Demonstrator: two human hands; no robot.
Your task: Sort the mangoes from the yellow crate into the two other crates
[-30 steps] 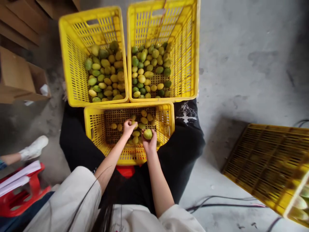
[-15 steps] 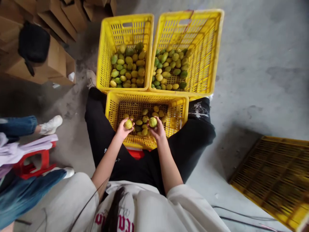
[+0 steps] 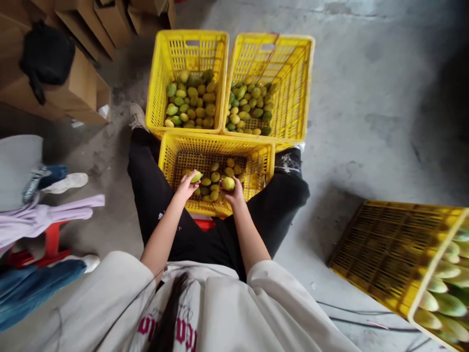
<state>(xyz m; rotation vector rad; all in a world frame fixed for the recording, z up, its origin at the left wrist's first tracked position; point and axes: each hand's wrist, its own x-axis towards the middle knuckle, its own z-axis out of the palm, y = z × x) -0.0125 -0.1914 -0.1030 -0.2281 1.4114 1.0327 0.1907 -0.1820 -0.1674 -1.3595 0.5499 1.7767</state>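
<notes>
Between my knees sits a yellow crate point(image 3: 262, 166) with several yellow-green fruits point(image 3: 215, 177) in its bottom. Over its left part, my left hand point(image 3: 186, 187) holds a yellow-green fruit point(image 3: 197, 176). My right hand point(image 3: 234, 193) grips a rounder yellow-green fruit point(image 3: 228, 184) above the same crate, right of its middle. Two more yellow crates stand side by side beyond it. The back left crate point(image 3: 156, 93) and the back right crate point(image 3: 293, 98) both hold many green and yellow fruits.
Cardboard boxes point(image 3: 78, 93) with a black bag point(image 3: 47, 54) on top stand at the upper left. Another person's jeans point(image 3: 32, 288) and a red stool point(image 3: 52, 242) show at the left. A full yellow crate point(image 3: 384, 249) stands at the lower right, near cables.
The fruit in my left hand has turned from facing up to lying more sideways. Both hands still hold fruits. The view has shifted, showing more of the lower right crate and its fruits.
</notes>
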